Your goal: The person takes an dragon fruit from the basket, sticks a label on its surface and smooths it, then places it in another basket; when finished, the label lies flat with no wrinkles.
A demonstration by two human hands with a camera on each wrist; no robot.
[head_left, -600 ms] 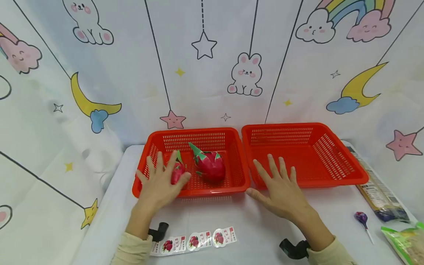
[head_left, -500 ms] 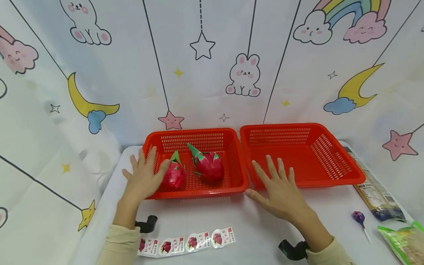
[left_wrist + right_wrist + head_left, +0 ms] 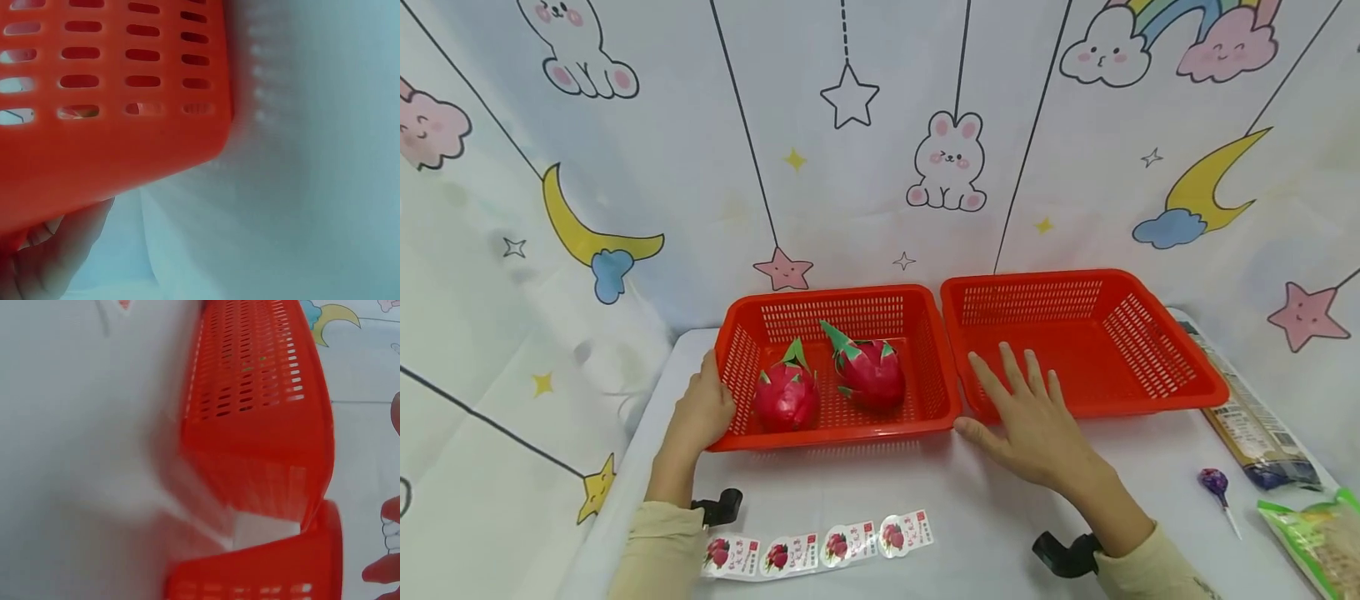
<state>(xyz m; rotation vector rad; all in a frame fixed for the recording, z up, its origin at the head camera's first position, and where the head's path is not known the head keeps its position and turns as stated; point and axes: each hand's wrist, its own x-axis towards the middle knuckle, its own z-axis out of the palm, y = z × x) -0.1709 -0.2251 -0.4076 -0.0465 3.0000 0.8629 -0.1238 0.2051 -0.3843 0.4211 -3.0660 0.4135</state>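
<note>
My left hand [image 3: 700, 412] grips the left end of the left red plastic basket [image 3: 842, 435]; its fingers [image 3: 72, 250] curl at the rim in the left wrist view. Two dragon fruits lie in that basket: one [image 3: 786, 402] at the left, its leafy tip up, the other [image 3: 878, 377] tilted near the middle. Spread and straight, the fingers of my right hand [image 3: 1030, 433] hover over the near left corner of the right red basket [image 3: 1037, 333], holding nothing. Only its fingertips [image 3: 382, 572] show at the right wrist view's edge.
A strip of dragon fruit stickers [image 3: 816, 546] lies in front on the white table. To the right are a lollipop [image 3: 1216, 487], a long printed packet [image 3: 1255, 425] and a green-edged bag [image 3: 1318, 533]. A patterned cloth [image 3: 865, 192] hangs behind the baskets.
My left hand has moved left from above the left basket to its left end and now grips it, uncovering the left dragon fruit. The right hand stays nearly where it was.
</note>
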